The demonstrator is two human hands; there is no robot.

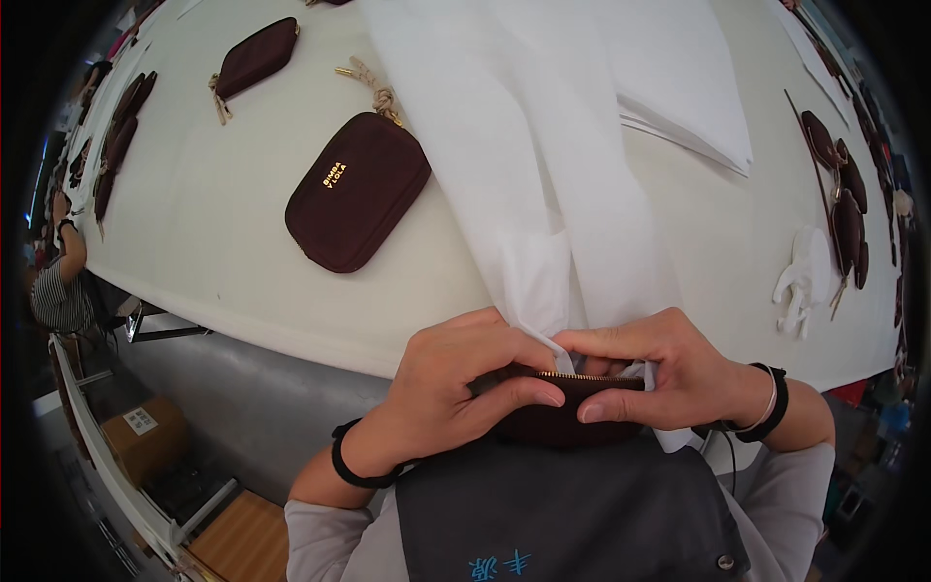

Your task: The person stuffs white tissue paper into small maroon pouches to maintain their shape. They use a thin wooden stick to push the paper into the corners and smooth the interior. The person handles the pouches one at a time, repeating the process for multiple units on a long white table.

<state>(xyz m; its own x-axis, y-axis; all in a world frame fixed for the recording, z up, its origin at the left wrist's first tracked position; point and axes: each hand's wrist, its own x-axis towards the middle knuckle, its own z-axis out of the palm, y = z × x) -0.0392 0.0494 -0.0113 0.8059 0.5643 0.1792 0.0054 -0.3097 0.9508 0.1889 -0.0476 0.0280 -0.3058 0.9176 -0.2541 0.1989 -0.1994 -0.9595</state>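
Close to my body, at the table's near edge, a dark maroon zip pouch (567, 419) is held between both hands. Its gold-toothed zipper is open along the top. My left hand (465, 373) grips the pouch's left side, thumb on the front, fingers at the opening. On the other side, my right hand (669, 373) pinches the front edge with its thumb, its fingers partly hidden inside the mouth. White tissue paper (529, 276) runs from the table down into the opening, between my hands.
Another maroon pouch (354, 194) with a beige knotted cord lies left of the tissue, with a second pouch (258, 58) beyond it. Folded white sheets (679, 78) lie at the back. White gloves (803, 281) and several maroon pouches (847, 228) are at right. Another person (63, 291) is at far left.
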